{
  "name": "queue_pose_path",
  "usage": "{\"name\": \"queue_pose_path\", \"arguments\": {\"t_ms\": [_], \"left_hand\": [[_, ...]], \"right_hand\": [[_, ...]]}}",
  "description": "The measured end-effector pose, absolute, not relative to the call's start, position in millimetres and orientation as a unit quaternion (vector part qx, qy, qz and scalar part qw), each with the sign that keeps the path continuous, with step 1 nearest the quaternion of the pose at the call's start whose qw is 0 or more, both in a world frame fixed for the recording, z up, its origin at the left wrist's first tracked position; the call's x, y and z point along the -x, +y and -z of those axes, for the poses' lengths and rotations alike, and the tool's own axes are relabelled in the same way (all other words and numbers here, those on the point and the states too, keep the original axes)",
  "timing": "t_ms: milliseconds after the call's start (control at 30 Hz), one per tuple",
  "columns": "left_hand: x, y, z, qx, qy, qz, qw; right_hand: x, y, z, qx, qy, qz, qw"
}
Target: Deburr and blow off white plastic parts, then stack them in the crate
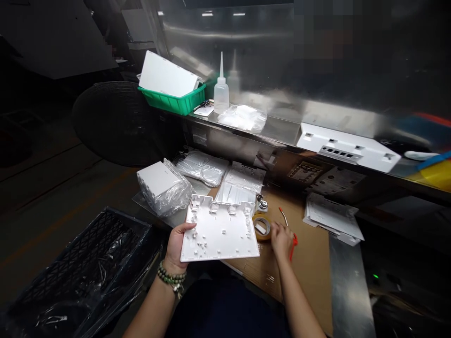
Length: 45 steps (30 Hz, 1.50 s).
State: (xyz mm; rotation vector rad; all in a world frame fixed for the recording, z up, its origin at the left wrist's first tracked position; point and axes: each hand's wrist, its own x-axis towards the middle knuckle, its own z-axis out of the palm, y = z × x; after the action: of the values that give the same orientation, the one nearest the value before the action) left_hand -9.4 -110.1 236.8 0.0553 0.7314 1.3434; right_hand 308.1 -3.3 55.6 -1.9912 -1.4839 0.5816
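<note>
Holding the white plastic housing panel (225, 244) one-handed: the left hand (179, 244) has its left edge, thumb pressed on the ribbed inner face, the other fingers mostly hidden behind, grip closed. Panel is raised at the near edge of the bench (348, 263), clips and posts facing up, its right side close to the tape roll (262, 237). Right hand (282, 240) is over the cardboard sheet (313, 272), fingers curled between the tape roll and a red-handled tool (295, 240); cannot tell whether they pinch anything. Main risk, in my judgement: with support at one end only, the panel could pivot or slip from the thumb, and, being so near the bench edge, drop towards the lap or floor. Second: the small clips along its far and side edges look thin; a knock against the tape roll or the small round metal part (262, 204) could chip one. Third: the thin orange-tipped rod (283, 216) lies just beyond the right hand, so a careless reach might catch it or scrape the panel. Fourth: the bagged panel stack (160, 183) leans in loose film near the bench's left side; a wide sweep of the left arm could topple it.
</note>
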Motion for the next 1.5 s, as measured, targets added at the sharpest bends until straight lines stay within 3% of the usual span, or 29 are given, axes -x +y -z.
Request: {"name": "queue_pose_path", "arguments": {"t_ms": [267,433,567,633,700,767,967,1100,1267,1500], "left_hand": [[36,-133,-217,-0.02,0.27,-0.65,0.71],[67,-189,-176,0.04,0.346,-0.697,0.627],[105,-265,-150,0.108,0.468,-0.679,0.555],[123,-298,-143,0.159,0.542,-0.64,0.521],[134,-321,-134,0.223,0.593,-0.581,0.51],[133,-332,-118,0.272,0.61,-0.554,0.498],[95,-314,-53,0.37,0.586,-0.604,0.393],[85,-302,-27,0.399,0.558,-0.632,0.36],[94,-303,-17,0.412,0.572,-0.641,0.304],[93,-308,-30,0.368,0.552,-0.663,0.347]], "right_hand": [[-373,-26,-31,0.836,-0.405,-0.295,0.225],[-392,-29,-45,0.763,-0.4,-0.422,0.284],[-386,-41,-84,0.607,-0.399,-0.582,0.366],[-364,-46,-113,0.497,-0.402,-0.699,0.321],[-328,-53,-141,0.396,-0.462,-0.777,0.162],[-284,-64,-163,0.323,-0.569,-0.756,0.005],[-192,-109,-172,0.315,-0.833,-0.438,-0.126],[-190,-108,-167,0.311,-0.81,-0.453,-0.207],[-199,-100,-173,0.345,-0.787,-0.465,-0.215],[-202,-106,-181,0.358,-0.772,-0.486,-0.201]]}}
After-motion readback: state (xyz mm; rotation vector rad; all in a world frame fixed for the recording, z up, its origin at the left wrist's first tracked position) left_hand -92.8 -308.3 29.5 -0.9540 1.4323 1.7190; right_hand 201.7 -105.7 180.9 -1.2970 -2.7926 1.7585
